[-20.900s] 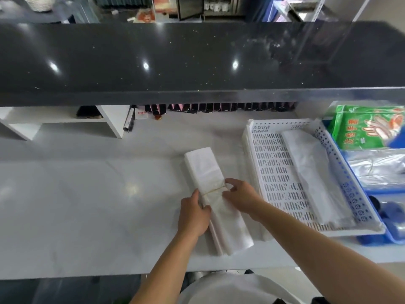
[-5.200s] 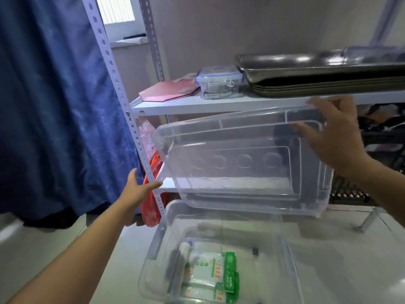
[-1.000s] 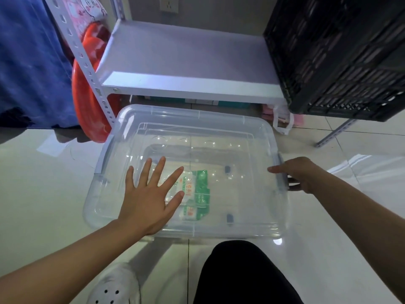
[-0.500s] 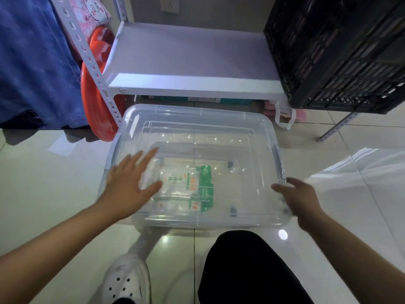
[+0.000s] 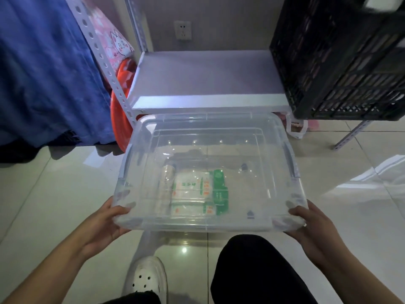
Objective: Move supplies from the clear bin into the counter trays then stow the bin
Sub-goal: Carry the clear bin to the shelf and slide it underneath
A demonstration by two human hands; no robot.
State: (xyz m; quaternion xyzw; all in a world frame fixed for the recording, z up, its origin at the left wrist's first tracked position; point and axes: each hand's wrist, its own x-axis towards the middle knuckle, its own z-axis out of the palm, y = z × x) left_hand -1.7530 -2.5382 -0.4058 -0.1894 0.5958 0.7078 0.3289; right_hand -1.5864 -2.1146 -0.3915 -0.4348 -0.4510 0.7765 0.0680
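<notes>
The lidded, see-through plastic storage bin (image 5: 210, 172) sits at the middle of the view, over the pale tiled floor (image 5: 43, 205), its far edge just in front of the low white metal shelf (image 5: 206, 84) at twelve o'clock. The left hand (image 5: 105, 224), at seven o'clock from the bin, grips the near left corner, thumb on top of the lid and fingers curled under the rim. The right hand (image 5: 311, 224), at five o'clock, holds the near right corner the same way, thumb over the lid edge. Whether the bin rests on the floor or is lifted off it, I cannot tell.

Through the clear lid I see green-and-white packets (image 5: 201, 194) lying on the bin's bottom, with a clear cylindrical roll (image 5: 164, 189) just beside them at their nine o'clock.

A black lattice plastic crate (image 5: 337, 58) stands at two o'clock on the shelf. A blue curtain (image 5: 43, 73) hangs at ten o'clock, and a red round basin (image 5: 119, 110) leans behind the perforated shelf upright (image 5: 103, 60). At six o'clock are a white perforated clog (image 5: 146, 279) and a black-trousered knee (image 5: 256, 268).
</notes>
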